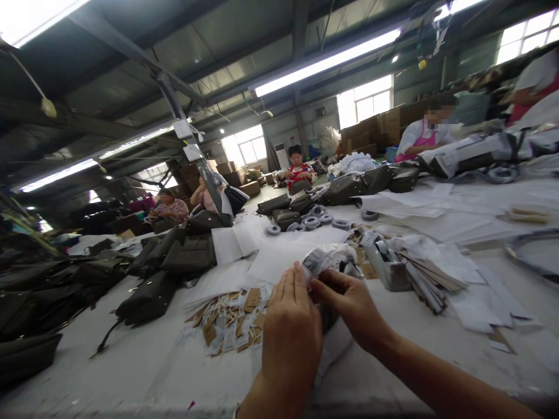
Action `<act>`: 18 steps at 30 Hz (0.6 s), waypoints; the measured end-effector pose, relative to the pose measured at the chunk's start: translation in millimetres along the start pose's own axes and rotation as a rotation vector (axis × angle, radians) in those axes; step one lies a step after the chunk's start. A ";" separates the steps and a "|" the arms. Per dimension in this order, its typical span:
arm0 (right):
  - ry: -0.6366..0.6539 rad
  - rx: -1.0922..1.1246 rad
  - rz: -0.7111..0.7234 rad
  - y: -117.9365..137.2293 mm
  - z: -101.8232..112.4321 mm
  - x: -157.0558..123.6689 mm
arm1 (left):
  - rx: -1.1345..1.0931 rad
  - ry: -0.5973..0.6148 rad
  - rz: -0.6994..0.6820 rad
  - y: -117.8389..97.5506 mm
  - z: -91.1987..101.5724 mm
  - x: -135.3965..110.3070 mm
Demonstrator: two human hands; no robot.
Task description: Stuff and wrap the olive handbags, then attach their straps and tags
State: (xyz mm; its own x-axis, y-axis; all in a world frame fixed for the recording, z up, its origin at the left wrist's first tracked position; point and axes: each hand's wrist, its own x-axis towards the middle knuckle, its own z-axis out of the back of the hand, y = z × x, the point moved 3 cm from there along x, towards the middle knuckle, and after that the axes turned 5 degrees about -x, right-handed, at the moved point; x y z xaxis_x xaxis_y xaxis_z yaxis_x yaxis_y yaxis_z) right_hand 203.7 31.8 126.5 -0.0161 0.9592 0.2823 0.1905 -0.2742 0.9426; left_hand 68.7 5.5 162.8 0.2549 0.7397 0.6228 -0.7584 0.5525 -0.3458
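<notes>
Both bare forearms entered from the bottom edge and met above the white table point(131, 361). Left hand point(290, 329) was raised with its back to the viewer, fingers straight and pressed together, tips against the near side of a crumpled plastic packet point(329, 257). Its thumb was hidden, so whether it clamped the packet could not be told. Right hand point(349, 299) was closed on the packet's lower right edge, thumb and forefinger pinched together on the film. The packet was held clear of the table, just above both hands. It was printed grey and white, and the contents were not legible.

Directly left of the hands lay a loose heap of brown paper tags point(231, 320) on clear film. Dark green bags point(187, 254) were piled further left. Beyond the packet sat a grey box point(386, 270) with card strips point(430, 279) beside it, and grey tape rolls point(312, 223) lay well behind. A seated person point(297, 169) in a red top worked at the far end.
</notes>
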 end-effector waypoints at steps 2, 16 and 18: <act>0.029 -0.007 -0.006 0.9 6.8 2.2 | -0.189 0.089 0.054 4.1 10.9 8.9; -0.404 -1.032 -0.005 -25.8 164.0 44.8 | -0.720 0.054 0.418 39.3 -0.9 19.3; -0.479 -1.121 -0.103 -39.6 211.5 59.7 | -0.774 0.066 0.413 40.0 -3.9 19.5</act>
State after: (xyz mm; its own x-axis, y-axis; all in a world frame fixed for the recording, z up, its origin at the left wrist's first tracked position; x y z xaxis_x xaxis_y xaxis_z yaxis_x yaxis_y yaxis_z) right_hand 402.8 114.4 68.4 0.4266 0.8437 0.3257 -0.7453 0.1240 0.6551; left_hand 45.6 43.5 158.3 0.1025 0.9457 0.3086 -0.1840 0.3229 -0.9284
